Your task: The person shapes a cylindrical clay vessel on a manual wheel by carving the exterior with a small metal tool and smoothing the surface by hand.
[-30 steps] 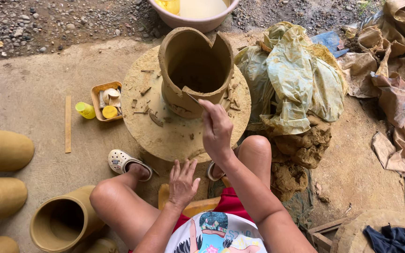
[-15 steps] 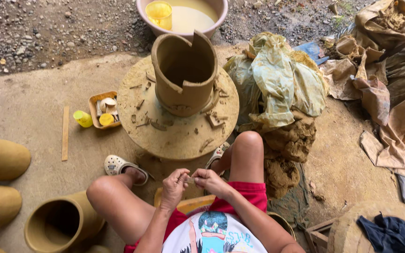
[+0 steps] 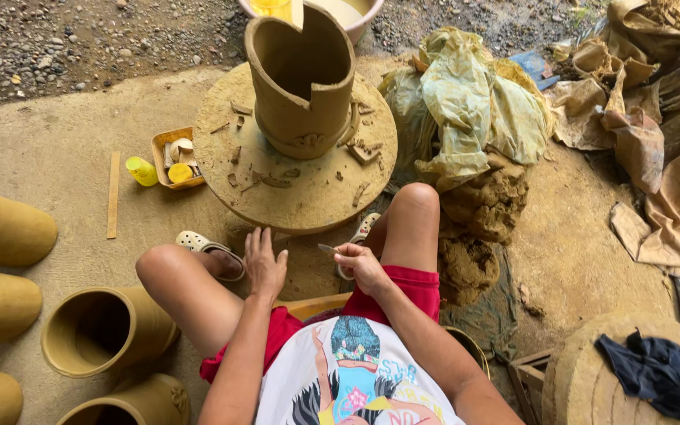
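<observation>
Since a moment ago we've drawn our right hand (image 3: 362, 266), pinching a thin blade (image 3: 327, 249), near; left hand (image 3: 264, 264) lies open; the upright clay cylinder (image 3: 302, 79) stands farther off.

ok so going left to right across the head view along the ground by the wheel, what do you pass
Thin wooden stick → yellow plastic cup on its side → small orange tray of tools → round clay-caked wheel head bearing the tall notched clay cylinder → crumpled yellow-green plastic sheet → crumpled brown sheets.
</observation>
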